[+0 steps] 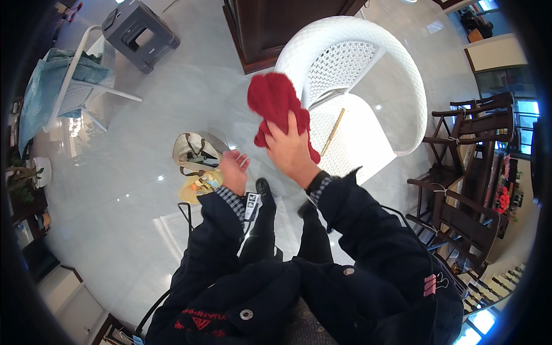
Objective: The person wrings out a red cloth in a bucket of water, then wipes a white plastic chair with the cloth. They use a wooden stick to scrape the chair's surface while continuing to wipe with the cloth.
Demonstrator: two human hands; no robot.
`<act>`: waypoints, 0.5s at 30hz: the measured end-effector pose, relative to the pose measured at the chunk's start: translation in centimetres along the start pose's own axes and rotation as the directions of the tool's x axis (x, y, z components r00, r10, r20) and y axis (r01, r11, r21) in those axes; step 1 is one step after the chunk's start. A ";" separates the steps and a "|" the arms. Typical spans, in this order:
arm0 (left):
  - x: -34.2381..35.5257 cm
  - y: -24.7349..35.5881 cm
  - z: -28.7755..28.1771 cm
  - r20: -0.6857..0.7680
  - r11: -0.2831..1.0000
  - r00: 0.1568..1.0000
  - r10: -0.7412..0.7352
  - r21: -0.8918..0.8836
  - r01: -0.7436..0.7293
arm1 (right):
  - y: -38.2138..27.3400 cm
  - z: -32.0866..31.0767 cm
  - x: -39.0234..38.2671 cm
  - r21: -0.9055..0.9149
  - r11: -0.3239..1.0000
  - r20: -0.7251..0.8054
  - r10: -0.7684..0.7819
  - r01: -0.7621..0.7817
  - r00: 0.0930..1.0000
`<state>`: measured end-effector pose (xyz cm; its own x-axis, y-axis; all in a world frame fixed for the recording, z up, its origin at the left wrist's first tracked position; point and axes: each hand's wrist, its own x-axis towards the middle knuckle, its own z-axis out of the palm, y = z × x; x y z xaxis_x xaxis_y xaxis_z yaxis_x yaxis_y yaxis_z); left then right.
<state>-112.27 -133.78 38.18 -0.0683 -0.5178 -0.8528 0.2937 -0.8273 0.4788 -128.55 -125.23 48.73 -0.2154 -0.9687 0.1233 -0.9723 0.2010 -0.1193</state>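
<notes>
dark jacket (253, 287) with red lettering (200, 323), right hand (291, 150) gripping red cloth (270, 95), left hand (233, 172) loosely curled

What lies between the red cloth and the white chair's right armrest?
A thin tan stick lies on the white seat, right of the red cloth, in the head view.

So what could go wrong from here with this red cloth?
Held only in the right hand, the red cloth might slip to the floor. It could also brush the thin stick off the white chair. The cream bag, on the floor near your left shoe, might trip you.
</notes>
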 end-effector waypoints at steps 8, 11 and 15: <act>-2.9 2.4 1.8 0.141 0.956 0.965 0.219 0.167 -0.242 | 0.1 1.1 -11.6 0.128 0.988 -0.066 -0.083 0.091 0.994; -4.2 2.3 5.1 0.223 0.911 0.942 0.250 0.275 -0.307 | 1.1 1.3 -15.9 0.116 0.988 0.024 -0.109 0.106 0.994; -5.8 2.6 9.6 0.357 0.819 0.903 0.240 0.425 -0.386 | 3.6 2.3 -20.7 0.223 0.971 -0.104 -0.064 0.086 0.992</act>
<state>-120.24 -135.06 46.35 -0.3314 -0.7436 -0.5807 -0.1385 -0.5705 0.8095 -127.41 -104.78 43.48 -0.1611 -0.9591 0.2329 -0.9424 0.0794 -0.3249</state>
